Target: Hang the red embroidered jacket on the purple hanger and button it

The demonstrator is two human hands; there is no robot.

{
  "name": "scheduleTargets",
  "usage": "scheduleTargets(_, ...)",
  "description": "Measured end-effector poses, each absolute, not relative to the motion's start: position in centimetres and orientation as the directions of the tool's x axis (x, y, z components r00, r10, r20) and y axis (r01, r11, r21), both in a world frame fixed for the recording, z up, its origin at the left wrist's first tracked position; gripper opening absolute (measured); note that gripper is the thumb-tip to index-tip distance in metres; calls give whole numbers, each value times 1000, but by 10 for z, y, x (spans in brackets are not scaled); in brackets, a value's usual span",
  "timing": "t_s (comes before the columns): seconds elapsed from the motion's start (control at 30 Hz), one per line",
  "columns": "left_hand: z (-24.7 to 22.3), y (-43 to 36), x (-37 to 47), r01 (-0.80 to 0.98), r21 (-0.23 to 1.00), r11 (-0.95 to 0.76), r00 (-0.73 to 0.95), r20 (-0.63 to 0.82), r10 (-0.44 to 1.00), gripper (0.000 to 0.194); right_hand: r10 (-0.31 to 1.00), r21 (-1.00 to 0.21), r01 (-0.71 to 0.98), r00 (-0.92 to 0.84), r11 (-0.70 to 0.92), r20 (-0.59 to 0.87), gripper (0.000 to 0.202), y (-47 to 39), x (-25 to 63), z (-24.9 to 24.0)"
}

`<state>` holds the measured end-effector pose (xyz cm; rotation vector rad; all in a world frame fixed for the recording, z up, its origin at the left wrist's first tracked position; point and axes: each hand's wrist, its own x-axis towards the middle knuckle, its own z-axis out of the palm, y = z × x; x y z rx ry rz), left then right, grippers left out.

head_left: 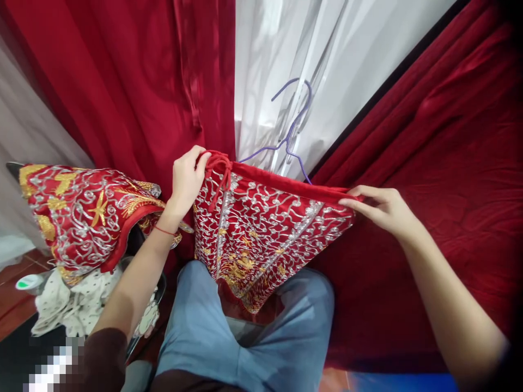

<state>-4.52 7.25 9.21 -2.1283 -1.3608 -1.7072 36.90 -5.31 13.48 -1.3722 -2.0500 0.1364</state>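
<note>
A red skirt [261, 223] with silver and gold embroidery hangs stretched between my two hands, above my knees. My left hand [188, 177] pinches the left end of its plain red waistband, beside a tied red drawstring. The right end of that waistband is held between the thumb and fingers of my right hand [373, 206]. Behind the skirt, a purple wire hanger [292, 130] sticks up with its hook showing; its lower part is hidden by the cloth, so I cannot tell whether the two are joined.
Another red embroidered garment [90, 212] lies at the left, over a white dotted cloth [61, 299]. A bottle with a white and green cap [29, 282] lies beside them. Red curtains [441, 218] hang on both sides of a white curtain [265, 60]. My knees are below the skirt.
</note>
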Motion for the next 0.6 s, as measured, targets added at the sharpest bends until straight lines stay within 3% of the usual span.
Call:
scheduleTargets(0.1, 87, 78, -38, 655, 434, -619, -106, 864, 493, 31, 790, -549, 718, -3, 429, 613, 33, -51, 367, 125)
scheduleTargets(0.2, 73, 81, -38, 664, 413, -624, -43, 853, 520, 31, 817, -601, 694, 33, 396, 576, 35, -47, 368, 110)
scheduleTargets(0.33, 52, 85, -42, 625, 432, -650, 44, 812, 582, 34, 804, -571, 715, 23, 402, 594, 31, -47, 369, 97)
scheduleTargets(0.6, 47, 88, -30, 637, 444, -630, -13, 823, 567, 48, 768, -528, 764, 68, 371, 637, 28, -42, 352, 84)
